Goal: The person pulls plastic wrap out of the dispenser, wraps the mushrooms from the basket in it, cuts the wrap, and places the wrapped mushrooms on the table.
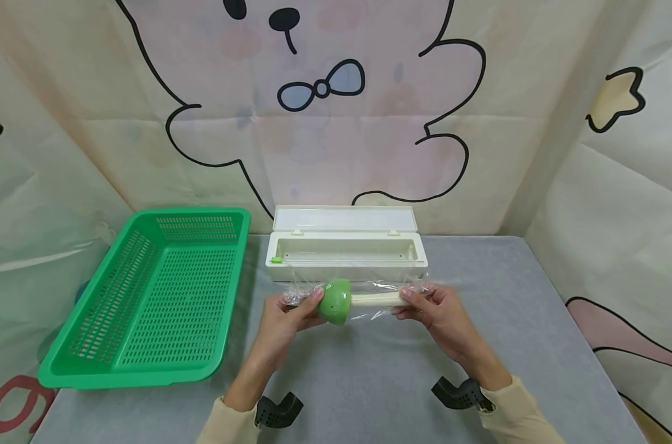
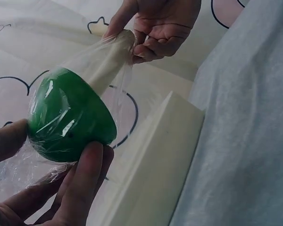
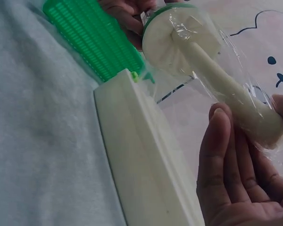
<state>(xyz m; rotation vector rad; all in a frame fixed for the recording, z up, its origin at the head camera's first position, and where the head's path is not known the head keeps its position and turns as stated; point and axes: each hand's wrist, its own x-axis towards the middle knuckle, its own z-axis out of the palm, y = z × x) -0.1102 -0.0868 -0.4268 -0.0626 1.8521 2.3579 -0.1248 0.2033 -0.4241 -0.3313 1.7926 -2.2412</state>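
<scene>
A toy mushroom [image 1: 336, 302] with a rounded green cap and a pale stem is wrapped in clear cling film [image 1: 371, 313]. It lies sideways between both hands, cap to the left. My left hand [image 1: 282, 324] grips the cap end, thumb on one side and fingers on the other, with film bunched beside it in the left wrist view. My right hand [image 1: 438, 320] pinches the end of the stem [image 3: 226, 89] through the film. The cap's pale underside [image 3: 165, 40] shows in the right wrist view. Just behind the hands stands a long white box [image 1: 347, 272], its lid raised.
A green slotted basket [image 1: 136, 375] stands on the left side of the grey-covered table [image 1: 358, 394]. The white box carries a small green slider [image 1: 277, 259] at its left end. Printed cloth walls [image 1: 391, 142] rise behind and at both sides.
</scene>
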